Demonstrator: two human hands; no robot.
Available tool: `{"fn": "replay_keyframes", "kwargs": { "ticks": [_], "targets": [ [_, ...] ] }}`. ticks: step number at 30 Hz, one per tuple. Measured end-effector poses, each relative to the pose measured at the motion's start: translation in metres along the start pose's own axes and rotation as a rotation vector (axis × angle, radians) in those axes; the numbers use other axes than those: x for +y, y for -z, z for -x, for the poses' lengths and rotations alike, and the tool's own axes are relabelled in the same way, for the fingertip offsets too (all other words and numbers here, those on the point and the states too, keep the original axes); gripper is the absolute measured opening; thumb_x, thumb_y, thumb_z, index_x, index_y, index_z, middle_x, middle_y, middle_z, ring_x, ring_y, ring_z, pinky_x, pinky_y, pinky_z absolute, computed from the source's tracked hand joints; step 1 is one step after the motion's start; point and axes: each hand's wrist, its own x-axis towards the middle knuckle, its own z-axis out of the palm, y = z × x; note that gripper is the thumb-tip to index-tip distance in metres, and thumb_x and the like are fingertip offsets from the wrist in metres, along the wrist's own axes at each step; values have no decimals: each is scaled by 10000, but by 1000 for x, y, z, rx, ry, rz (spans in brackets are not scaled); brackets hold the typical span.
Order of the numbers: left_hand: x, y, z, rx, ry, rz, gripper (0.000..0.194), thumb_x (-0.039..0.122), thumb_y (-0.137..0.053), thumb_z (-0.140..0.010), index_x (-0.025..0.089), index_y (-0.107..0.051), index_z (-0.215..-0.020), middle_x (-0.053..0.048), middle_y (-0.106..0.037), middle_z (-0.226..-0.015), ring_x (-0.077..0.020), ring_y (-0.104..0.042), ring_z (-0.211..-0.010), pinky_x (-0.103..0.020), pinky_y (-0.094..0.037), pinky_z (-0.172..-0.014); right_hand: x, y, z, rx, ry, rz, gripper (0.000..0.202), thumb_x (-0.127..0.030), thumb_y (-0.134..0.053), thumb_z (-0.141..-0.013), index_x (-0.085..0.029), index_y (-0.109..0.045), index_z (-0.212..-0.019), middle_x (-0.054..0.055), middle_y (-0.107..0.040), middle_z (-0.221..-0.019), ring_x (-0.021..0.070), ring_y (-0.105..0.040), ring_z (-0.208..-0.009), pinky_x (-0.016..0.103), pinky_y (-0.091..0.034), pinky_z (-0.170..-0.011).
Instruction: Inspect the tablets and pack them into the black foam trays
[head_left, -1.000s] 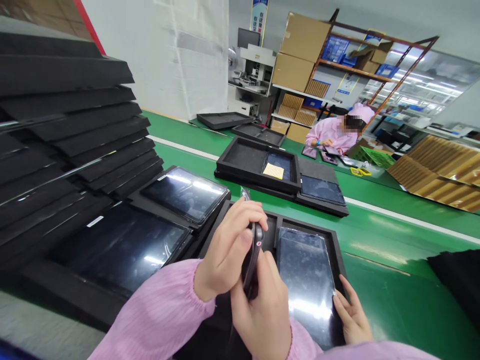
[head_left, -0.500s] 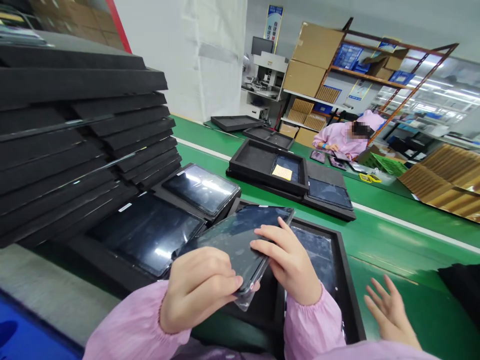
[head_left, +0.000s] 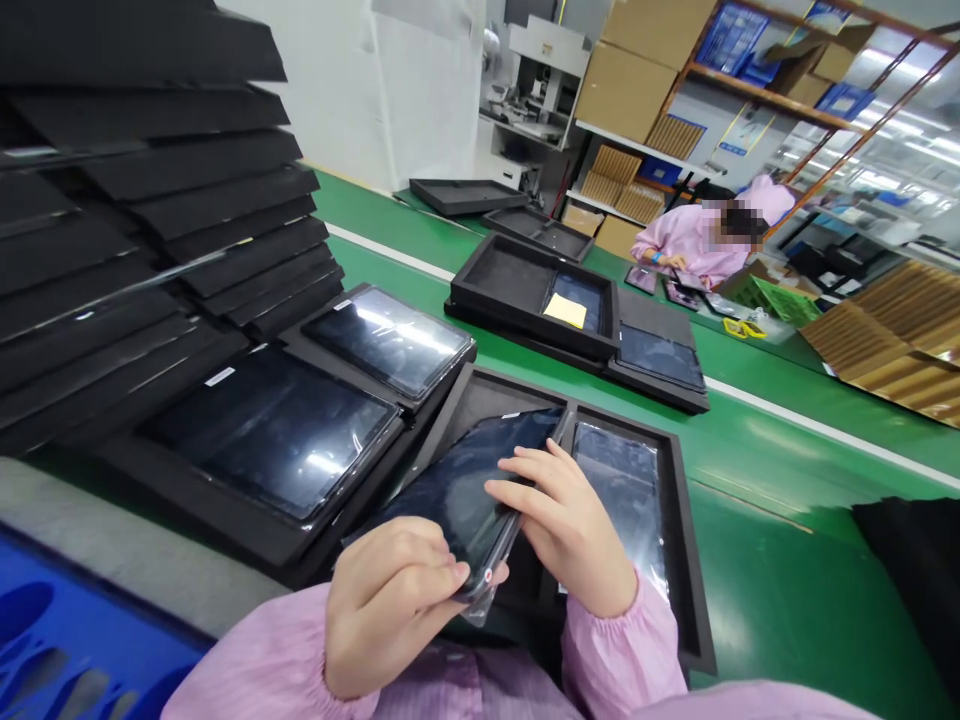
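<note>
A dark tablet [head_left: 469,490] with a thin clear film around its edge is held tilted above the left compartment of a black foam tray [head_left: 688,560]. My left hand [head_left: 397,605] pinches its near corner between thumb and fingers. My right hand [head_left: 574,520] grips the right edge, its fingers spread over the dark face. In the tray's right compartment lies another tablet [head_left: 622,490], wrapped in clear film. To the left, a tablet [head_left: 277,430] and a second tablet [head_left: 394,335] rest face up in black foam.
Black foam trays [head_left: 187,190] are stacked high at the left. Across the green bench [head_left: 787,590], another tray [head_left: 510,290] carries a yellow note [head_left: 566,310]. A blue basket [head_left: 67,640] stands at lower left. A co-worker in pink [head_left: 690,240] sits farther back.
The held tablet is tilted more steeply, and more of the tray beneath it shows. Another person's hand at the right has left the view. The camera has tipped downward.
</note>
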Motion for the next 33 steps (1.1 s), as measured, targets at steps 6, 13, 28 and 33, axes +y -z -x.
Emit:
{"fn": "replay_keyframes", "kwargs": {
  "ticks": [6,13,28,33],
  "targets": [
    [5,-3,10,-6,0,10,238,228,-744,-870,190,-574,-709,86,-588,-559,-63,-602,-468,-162,-572,-464,-7,-2,7,23,-27,-22,398,-14,-431,-946,-220,-725,-1118,99,-747,-1126,223,-669,-1178,504,-518,-1072],
    [9,-3,20,-19,-3,-14,248,210,-744,-869,183,-564,-700,84,-562,-562,-59,-596,-472,-165,-583,-466,-9,-5,15,80,-74,-52,388,-11,-462,-907,-223,-700,-1128,99,-734,-1175,232,-646,-1234,505,-503,-1085],
    [16,-10,40,46,5,-30,275,91,-626,-905,181,-588,-648,83,-612,-545,-72,-617,-452,-196,-611,-466,-43,1,29,-12,-247,-484,332,-266,-571,-786,-259,-694,-1094,29,-765,-1157,278,-626,-1262,541,-90,-1268],
    [12,-11,60,37,-40,11,221,94,-633,-899,174,-608,-695,57,-631,-608,-80,-626,-531,-218,-622,-538,-43,-1,31,-20,-250,-492,338,-255,-570,-760,-264,-696,-1073,17,-770,-1127,277,-615,-1274,530,-67,-1270]
  ]
}}
